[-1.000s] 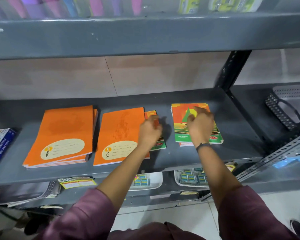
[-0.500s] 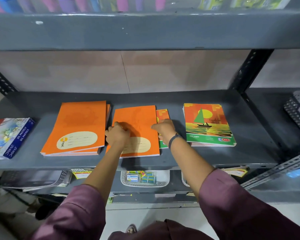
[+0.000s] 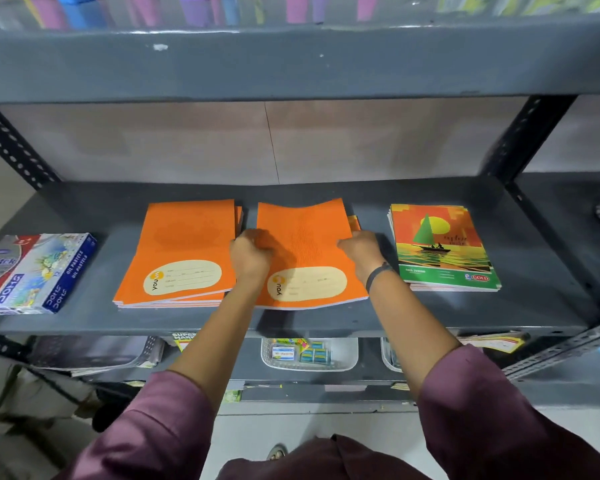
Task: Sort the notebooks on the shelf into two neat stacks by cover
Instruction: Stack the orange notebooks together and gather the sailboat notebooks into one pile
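Note:
On the grey shelf (image 3: 326, 192) a stack of plain orange notebooks (image 3: 184, 251) lies at the left. Beside it a single orange notebook (image 3: 309, 237) bows upward in the middle. My left hand (image 3: 252, 256) grips its left edge and my right hand (image 3: 362, 252) grips its right edge. A sliver of a sailboat-cover notebook (image 3: 355, 223) peeks out under its right side. A stack of sailboat-cover notebooks (image 3: 444, 251) sits at the right, apart from my hands.
A box of oil pastels (image 3: 37, 271) lies at the shelf's left end. Black uprights (image 3: 523, 140) frame the bay and a shelf board (image 3: 291, 64) hangs above. White baskets (image 3: 310, 355) of small items sit on the shelf below.
My left hand has shifted to the middle notebook's left edge and my right to its right edge. The notebook now bends upward and covers more of the sailboat one beneath.

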Available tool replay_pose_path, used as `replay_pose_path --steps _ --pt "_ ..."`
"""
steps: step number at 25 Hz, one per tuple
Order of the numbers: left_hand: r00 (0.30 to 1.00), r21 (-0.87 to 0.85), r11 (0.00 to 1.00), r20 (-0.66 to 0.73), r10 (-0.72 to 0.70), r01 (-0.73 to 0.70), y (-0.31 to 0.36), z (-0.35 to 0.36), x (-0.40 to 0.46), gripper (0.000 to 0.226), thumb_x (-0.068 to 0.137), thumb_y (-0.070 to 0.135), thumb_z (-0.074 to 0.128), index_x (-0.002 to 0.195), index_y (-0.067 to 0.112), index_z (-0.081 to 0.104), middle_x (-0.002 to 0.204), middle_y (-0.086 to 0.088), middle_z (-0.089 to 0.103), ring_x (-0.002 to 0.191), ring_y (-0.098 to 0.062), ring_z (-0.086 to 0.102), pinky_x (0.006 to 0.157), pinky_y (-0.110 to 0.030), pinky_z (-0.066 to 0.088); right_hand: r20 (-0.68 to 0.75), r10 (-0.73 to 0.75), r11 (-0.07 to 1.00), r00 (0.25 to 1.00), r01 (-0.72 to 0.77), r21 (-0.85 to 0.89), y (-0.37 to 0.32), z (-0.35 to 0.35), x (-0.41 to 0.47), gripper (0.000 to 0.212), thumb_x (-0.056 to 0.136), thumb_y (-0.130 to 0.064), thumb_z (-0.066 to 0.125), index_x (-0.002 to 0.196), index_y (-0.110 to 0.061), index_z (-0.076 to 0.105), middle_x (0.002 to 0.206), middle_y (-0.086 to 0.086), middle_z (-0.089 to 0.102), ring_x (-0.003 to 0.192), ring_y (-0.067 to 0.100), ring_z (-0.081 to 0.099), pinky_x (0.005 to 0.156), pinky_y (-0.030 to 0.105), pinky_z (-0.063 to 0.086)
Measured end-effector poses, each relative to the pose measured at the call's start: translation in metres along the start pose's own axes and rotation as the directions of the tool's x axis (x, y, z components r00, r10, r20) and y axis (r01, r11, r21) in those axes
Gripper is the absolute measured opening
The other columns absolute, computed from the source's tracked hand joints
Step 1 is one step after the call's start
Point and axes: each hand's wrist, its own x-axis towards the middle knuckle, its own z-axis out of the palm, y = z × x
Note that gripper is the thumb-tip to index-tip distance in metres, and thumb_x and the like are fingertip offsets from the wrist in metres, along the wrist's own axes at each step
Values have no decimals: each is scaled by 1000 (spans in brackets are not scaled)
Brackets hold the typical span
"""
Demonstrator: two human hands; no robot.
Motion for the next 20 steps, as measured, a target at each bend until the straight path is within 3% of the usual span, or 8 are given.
replay_pose_path --steps 2,4,6,8,12,16,18,20 --pt "999 -195 980 -33 -42 35 5 -28 14 35 72 -12 57 104 2 64 81 -10 67 88 -34 63 78 -37 54 -10 -59 992 998 60 107 -16 14 -9 30 83 3 56 108 17 58 95 23 67 77 19 49 65 27 37" --pt "992 -223 975 -123 -31 3 3 -61 29 37 70 -12 58 102 4 65 79 -8 66 82 -27 62 84 -39 55 37 -133 974 990 123 188 -37 37 -21 28 80 9 55 105 21 57 100 30 67 69 17 48 60 25 35" --pt "979 -142 990 -202 -17 -12 -5 -97 44 33 72 -7 61 102 6 66 97 -14 71 87 -22 61 88 -30 49 133 -203 966 970 176 192 -56 72 -32 26 78 15 50 102 18 59 102 32 67 67 19 51 60 29 39" --pt "960 -23 999 -278 -41 36 -19 -123 56 31 77 0 58 105 9 66 111 -16 69 99 -27 62 89 -29 45 219 -253 965 942 228 133 -65 106 -37 29 75 18 45 97 10 63 101 32 67 75 25 57 64 36 44" --pt "975 154 986 -220 -35 70 -58 -141 72 28 82 0 51 104 8 67 109 -24 67 102 -38 61 88 -38 48 298 -284 941 911 325 -96 -55 155 -35 42 76 12 43 111 -2 62 111 24 67 90 29 64 69 35 49" --pt "979 379 920 -201 -20 96 -74 -139 70 33 85 2 46 109 14 65 122 -23 56 112 -40 51 96 -43 41 285 -332 872 899 407 -271 -37 162 -39 36 80 7 49 112 -4 61 110 20 68 102 36 64 85 43 55" --pt "968 494 862 -252 13 117 -64 -133 61 37 85 3 44 115 16 60 128 -22 50 120 -40 40 98 -48 34 277 -361 856 890 435 -281 -40 150 -45 37 85 -1 54 122 -5 57 119 19 65 110 36 61 92 39 52" --pt "944 502 864 -296 145 25 -48 -121 47 39 81 3 46 116 14 58 128 -20 51 118 -40 41 95 -48 34 183 -391 840 902 431 -331 -45 127 -46 46 89 -12 56 134 -7 47 129 17 60 116 33 58 92 32 48"
